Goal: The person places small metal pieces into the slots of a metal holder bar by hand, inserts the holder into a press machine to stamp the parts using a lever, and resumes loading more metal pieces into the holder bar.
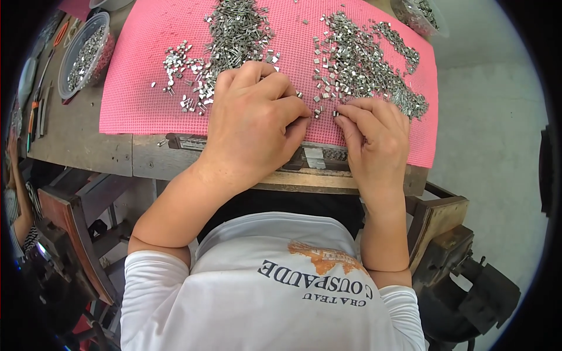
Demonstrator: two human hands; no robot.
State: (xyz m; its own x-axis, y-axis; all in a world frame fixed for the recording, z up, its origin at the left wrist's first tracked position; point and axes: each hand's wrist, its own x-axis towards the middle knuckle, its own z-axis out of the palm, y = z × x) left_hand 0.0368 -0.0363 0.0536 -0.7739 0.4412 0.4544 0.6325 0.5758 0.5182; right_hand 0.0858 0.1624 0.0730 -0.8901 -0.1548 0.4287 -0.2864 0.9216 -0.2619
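My left hand [254, 114] is over the near edge of a pink mesh mat [140, 82], thumb and forefinger pressed together. Whatever lies between those fingertips is too small or hidden to make out. Just to its right, my right hand [377, 131] pinches a small silver metal part [336, 114] between thumb and forefinger. Beyond the left hand stretches a heap of thin-legged metal parts [237, 35]. A second heap of small silver parts [357, 58] spreads beyond the right hand. Loose single parts [317, 111] lie between the two hands.
Along the table's front edge runs a dark metal rail [190, 142], partly covered by my hands. A clear plastic tub [65, 76] of silver parts stands at left, near hand tools [33, 117]. Another tub [443, 29] sits at the far right corner. Dark machinery [462, 286] is at lower right.
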